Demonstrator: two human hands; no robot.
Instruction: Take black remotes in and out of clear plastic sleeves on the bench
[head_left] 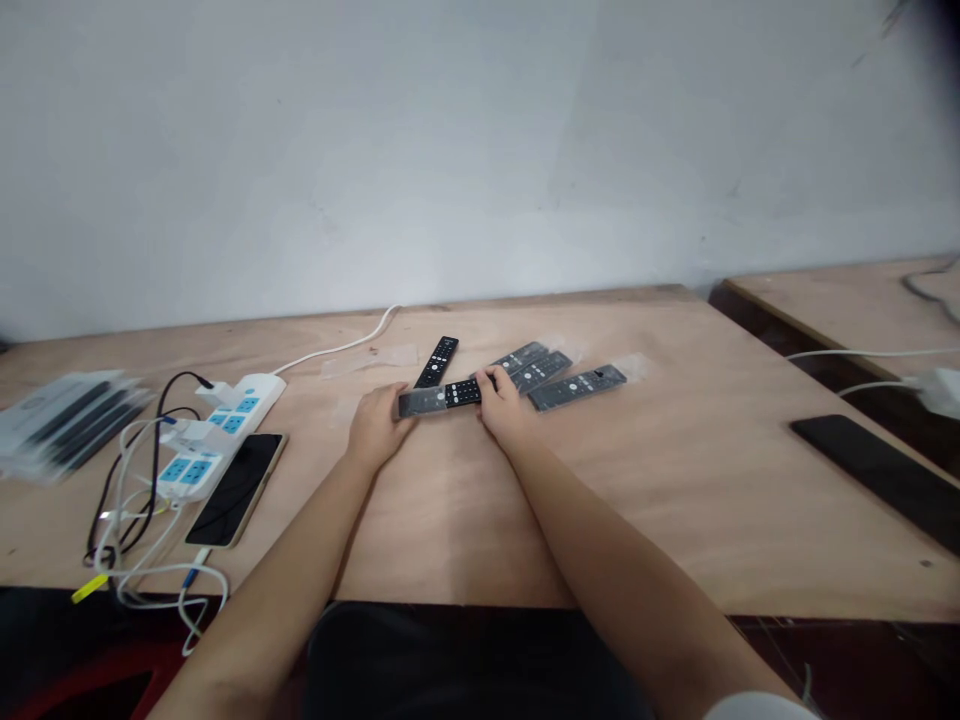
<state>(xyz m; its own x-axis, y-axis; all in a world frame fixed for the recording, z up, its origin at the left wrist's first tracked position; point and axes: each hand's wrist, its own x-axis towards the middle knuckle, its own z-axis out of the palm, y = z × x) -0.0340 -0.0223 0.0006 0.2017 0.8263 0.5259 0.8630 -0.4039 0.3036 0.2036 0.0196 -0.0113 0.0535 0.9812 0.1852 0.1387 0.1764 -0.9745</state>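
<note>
Between my two hands lies a black remote control (pixel 461 392), partly inside a clear plastic sleeve (pixel 424 402) that covers its left part. My left hand (pixel 376 425) grips the sleeved end, fingers closed around it. At the bare right end, my right hand (pixel 501 402) is closed on the remote with the thumb on top. Just behind them rests an unwrapped black remote (pixel 437 362), set at a slant. To the right of my right hand, several remotes in clear sleeves lie fanned out, the outermost sleeved remote (pixel 579 387) nearest the front.
At left are a white power strip (pixel 259 392) with plugs and tangled cables, a phone (pixel 236 490), and a stack of plastic-wrapped items (pixel 71 420). Empty clear film (pixel 371 360) lies near the wall. A dark flat object (pixel 877 475) sits at the right.
</note>
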